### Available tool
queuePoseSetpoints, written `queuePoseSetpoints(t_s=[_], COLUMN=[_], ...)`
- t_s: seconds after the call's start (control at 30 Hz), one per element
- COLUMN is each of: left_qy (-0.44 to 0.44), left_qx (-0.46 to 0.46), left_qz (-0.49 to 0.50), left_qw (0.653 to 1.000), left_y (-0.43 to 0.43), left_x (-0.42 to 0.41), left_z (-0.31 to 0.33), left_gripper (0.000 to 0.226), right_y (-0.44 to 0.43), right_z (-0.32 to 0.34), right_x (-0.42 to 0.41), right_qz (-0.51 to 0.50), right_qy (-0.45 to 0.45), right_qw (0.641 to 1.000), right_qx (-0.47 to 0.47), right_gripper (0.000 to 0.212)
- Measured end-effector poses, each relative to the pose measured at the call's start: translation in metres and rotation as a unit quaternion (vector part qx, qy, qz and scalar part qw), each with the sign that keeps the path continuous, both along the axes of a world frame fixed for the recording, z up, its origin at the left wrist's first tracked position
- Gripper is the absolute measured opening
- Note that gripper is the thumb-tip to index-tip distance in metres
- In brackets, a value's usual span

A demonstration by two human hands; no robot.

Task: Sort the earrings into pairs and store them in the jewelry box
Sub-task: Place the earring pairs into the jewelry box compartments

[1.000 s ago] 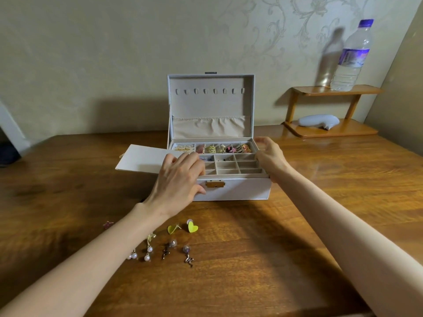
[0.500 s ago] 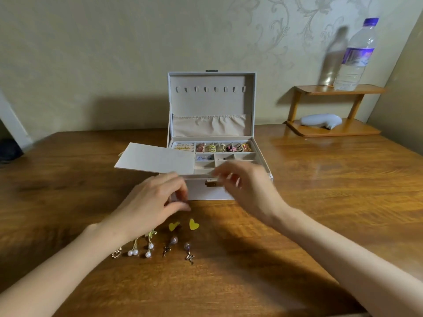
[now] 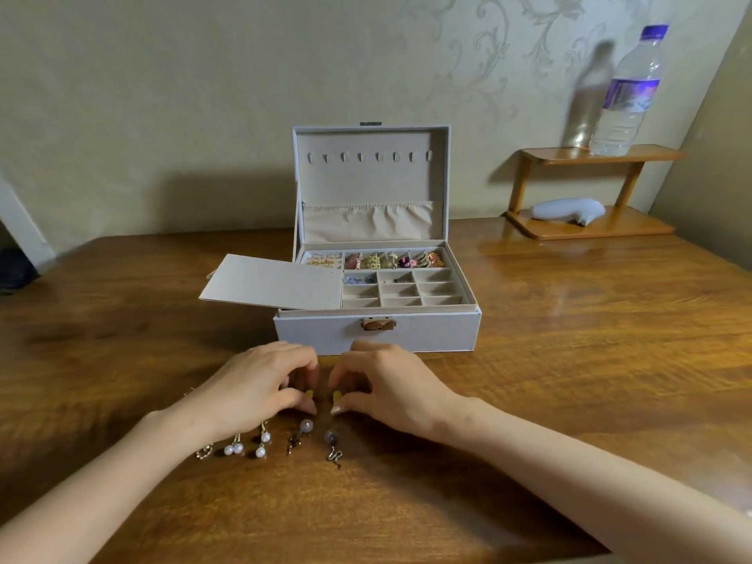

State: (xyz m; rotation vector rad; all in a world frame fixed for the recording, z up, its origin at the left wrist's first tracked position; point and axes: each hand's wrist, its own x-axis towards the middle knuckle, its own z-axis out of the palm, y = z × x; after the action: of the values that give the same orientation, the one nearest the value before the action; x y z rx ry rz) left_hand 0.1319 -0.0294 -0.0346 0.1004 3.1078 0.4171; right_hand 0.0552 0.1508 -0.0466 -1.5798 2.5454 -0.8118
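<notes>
The white jewelry box [image 3: 431, 331] stands open on the wooden table, its back row of compartments filled with earrings. In front of it my left hand [image 3: 260, 386] pinches one yellow heart earring [image 3: 309, 394] and my right hand [image 3: 386, 384] pinches the other yellow heart earring [image 3: 336, 396], both low over the table. Nearer me lie pearl drop earrings [image 3: 248, 445] and two snake-shaped earrings with grey beads [image 3: 317, 441]. A small gold earring [image 3: 203, 451] lies at the left end of the row.
A flat beige insert lid [image 3: 276, 287] rests tilted over the box's left side. At the back right a wooden two-tier shelf [image 3: 590, 221] carries a water bottle [image 3: 626, 91] and a pale grey object [image 3: 567, 209]. The wall is close behind.
Both hands came away from the box towards me and down to the table. Each now pinches a yellow heart earring that lay free before.
</notes>
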Motion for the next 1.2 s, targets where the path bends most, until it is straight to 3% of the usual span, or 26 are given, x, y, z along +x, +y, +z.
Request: queuePoseSetpoints(t_s=[0.17, 0.4, 0.57, 0.73, 0.97, 1.2], left_qy=[0.035, 0.114, 0.13, 0.087, 0.098, 0.086], left_qx=[0.002, 0.145, 0.135, 0.104, 0.007, -0.039], left_qz=[-0.014, -0.057, -0.045, -0.022, -0.024, -0.022], left_qw=[0.999, 0.981, 0.981, 0.99, 0.995, 0.995], left_y=[0.009, 0.037, 0.059, 0.076, 0.085, 0.085], left_x=[-0.006, -0.061, -0.143, -0.181, -0.183, -0.181], left_z=[0.012, 0.064, 0.067, 0.047, 0.046, 0.049], left_gripper=[0.031, 0.008, 0.011, 0.015, 0.023, 0.022], right_y=[0.006, 0.039, 0.06, 0.08, 0.084, 0.064], right_z=[0.004, 0.033, 0.046, 0.058, 0.061, 0.058], right_x=[-0.005, -0.027, -0.045, -0.069, -0.106, -0.132], right_qz=[-0.009, -0.049, -0.075, -0.131, -0.203, -0.246], right_qy=[-0.053, -0.119, -0.156, -0.237, -0.198, -0.08], right_qw=[0.998, 0.987, 0.973, 0.926, 0.92, 0.949], right_qx=[-0.037, -0.098, -0.155, -0.262, -0.271, -0.181], right_gripper=[0.01, 0.008, 0.006, 0.006, 0.014, 0.01])
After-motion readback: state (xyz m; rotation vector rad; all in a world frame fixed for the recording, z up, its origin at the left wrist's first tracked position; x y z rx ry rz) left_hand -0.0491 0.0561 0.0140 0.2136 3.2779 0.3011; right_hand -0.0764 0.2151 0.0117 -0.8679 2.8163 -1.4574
